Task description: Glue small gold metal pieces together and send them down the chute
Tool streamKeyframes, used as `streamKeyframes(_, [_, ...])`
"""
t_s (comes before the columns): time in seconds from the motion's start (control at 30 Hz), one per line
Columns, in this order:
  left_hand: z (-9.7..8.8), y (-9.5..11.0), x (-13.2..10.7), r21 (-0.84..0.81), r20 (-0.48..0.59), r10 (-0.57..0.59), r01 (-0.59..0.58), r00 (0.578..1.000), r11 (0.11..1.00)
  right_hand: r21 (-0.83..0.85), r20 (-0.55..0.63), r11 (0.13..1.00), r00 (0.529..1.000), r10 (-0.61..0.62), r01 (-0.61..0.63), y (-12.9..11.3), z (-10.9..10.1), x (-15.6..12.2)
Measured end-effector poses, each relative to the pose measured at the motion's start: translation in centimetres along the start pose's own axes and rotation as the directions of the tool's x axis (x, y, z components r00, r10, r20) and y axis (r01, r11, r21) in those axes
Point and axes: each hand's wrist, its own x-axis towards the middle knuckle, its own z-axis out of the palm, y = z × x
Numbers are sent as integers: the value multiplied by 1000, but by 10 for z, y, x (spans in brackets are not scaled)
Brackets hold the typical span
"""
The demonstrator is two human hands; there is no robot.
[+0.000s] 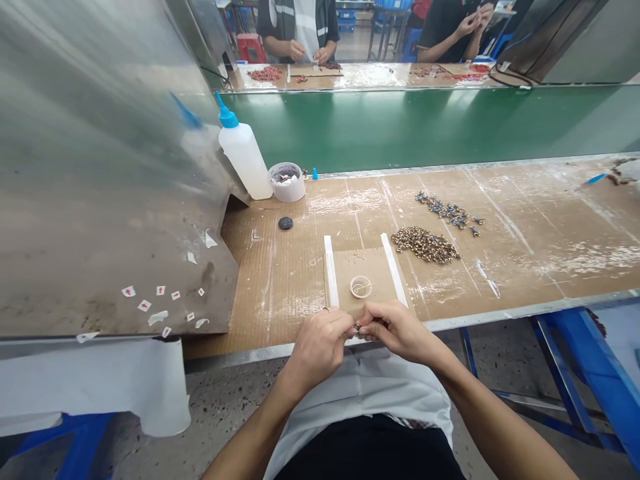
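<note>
My left hand (320, 343) and my right hand (395, 328) meet at the near edge of the cardboard-covered bench (500, 267). Both pinch a tiny dark part (358, 327) between their fingertips; its details are too small to make out. Just beyond the hands a small white round cap (361, 287) lies between two white strips (331, 270) on a cardboard square. Farther right sit a pile of brownish small parts (425, 244) and a scatter of blue-tipped parts (450, 213).
A white squeeze bottle with a blue nozzle (244, 157) and a roll of white tape (287, 181) stand at the back left. A metal panel (100, 167) walls off the left. Beyond the green conveyor belt (425, 123), two people work at another bench.
</note>
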Motion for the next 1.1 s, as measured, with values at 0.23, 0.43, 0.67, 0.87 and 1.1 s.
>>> streamKeyframes(0.23, [-4,2,0,5,19,-15,15,1000,1000,171,11,984,998,54,-55,-1,-1,3])
streamKeyframes(0.43, [-11,0,0,-129,71,-11,20,997,991,315,-26,948,998,49,-38,2,-3,-1])
streamKeyframes(0.67, [-16,1,1,-210,65,1,13,998,978,267,-62,959,995,-79,93,7,-5,-7])
streamKeyframes(0.87, [-14,1,1,-187,48,-7,16,999,982,226,-89,972,995,-50,69,9,-4,-8])
streamKeyframes(1.1, [-12,3,1,-169,12,7,-5,1000,986,217,-111,975,994,-21,45,8,-2,-5])
